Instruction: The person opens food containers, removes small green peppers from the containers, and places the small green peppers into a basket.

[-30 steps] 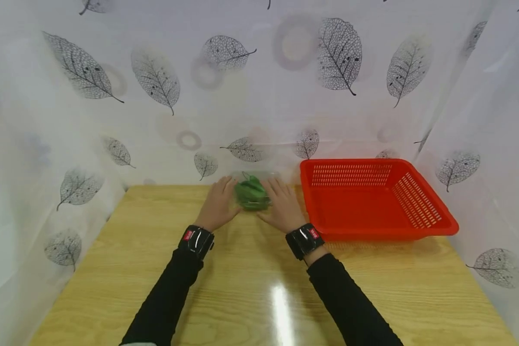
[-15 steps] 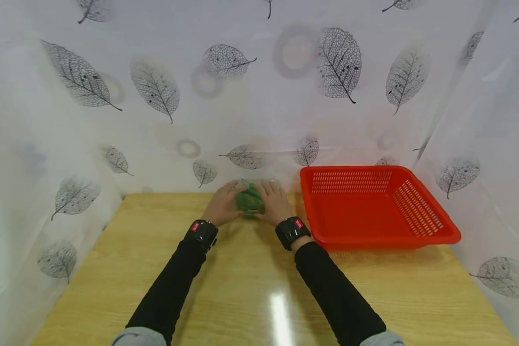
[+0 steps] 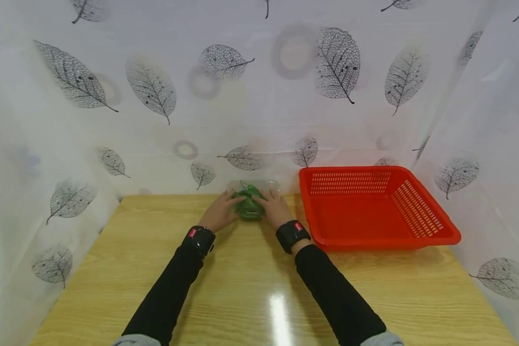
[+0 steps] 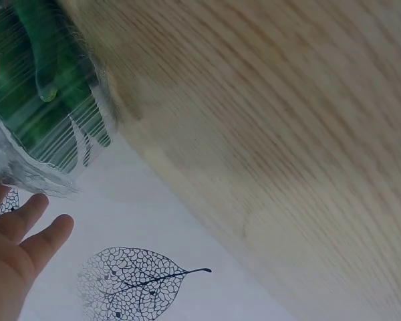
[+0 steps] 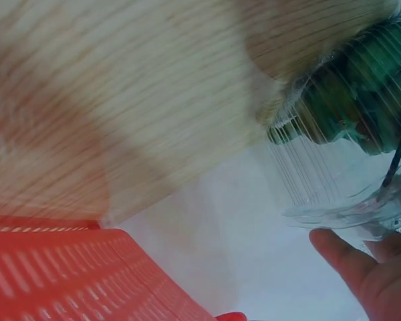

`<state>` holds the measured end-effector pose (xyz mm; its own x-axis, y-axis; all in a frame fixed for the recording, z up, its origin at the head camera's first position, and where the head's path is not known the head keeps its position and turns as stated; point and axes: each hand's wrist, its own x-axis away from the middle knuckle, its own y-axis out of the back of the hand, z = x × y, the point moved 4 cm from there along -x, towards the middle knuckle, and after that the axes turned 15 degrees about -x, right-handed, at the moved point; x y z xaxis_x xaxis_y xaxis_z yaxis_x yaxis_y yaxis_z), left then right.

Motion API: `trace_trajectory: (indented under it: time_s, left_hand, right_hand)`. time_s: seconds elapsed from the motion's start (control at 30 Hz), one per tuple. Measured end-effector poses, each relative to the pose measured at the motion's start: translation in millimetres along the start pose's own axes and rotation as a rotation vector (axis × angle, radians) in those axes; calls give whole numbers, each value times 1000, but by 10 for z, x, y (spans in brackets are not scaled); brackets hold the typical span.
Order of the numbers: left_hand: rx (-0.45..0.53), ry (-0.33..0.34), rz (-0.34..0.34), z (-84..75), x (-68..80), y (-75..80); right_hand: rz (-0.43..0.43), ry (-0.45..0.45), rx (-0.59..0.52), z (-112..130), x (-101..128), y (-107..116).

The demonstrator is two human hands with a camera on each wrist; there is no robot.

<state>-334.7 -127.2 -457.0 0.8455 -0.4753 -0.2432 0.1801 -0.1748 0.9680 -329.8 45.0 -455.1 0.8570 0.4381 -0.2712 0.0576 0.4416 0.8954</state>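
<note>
A clear ribbed plastic box [image 3: 257, 184] holding green peppers [image 3: 249, 209] is at the table's far edge, between both hands. My left hand [image 3: 218, 211] holds its left side, thumb reaching in over the peppers. My right hand [image 3: 278, 210] does the same on the right, with its thumb pointing inward. In the left wrist view, spread fingers [image 4: 45, 241] lie at the box's rim, and only a sliver of thumb shows. The right wrist view shows a fingertip [image 5: 324, 239] just below the clear rim. A dark stem [image 5: 393, 167] sticks up inside the box.
A red slotted plastic basket [image 3: 372, 216] stands right of the right hand, its side close to that wrist. The wood-grain table [image 3: 238, 288] spreads in front. A white curtain [image 3: 259, 120] printed with leaves hangs directly behind and around the table.
Both thumbs have shifted from the box's near side up over the peppers. The hands have closed in slightly on the box since one second ago. The head view has tilted slightly upward.
</note>
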Motion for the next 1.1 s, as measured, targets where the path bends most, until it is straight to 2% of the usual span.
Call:
trace_trajectory:
  time_s: [0.23,0.37,0.73,0.9,1.1]
  left_hand:
    - [-21,-43,-99,-80,162,36]
    - [-25,-53,-131,-141,290,43]
    - [-45,-87,-161,-440,663,113]
    - [-20,-116,-167,-602,841,179]
    - [35,-115,-131,-786,999,268]
  right_hand:
    - [-30,44,5,69,149,57]
    - [-44,55,-10,139,291,86]
    - [-38,45,0,261,780,123]
    - [-37,70,7,318,1049,178]
    - [-92,152,-21,368,1324,267]
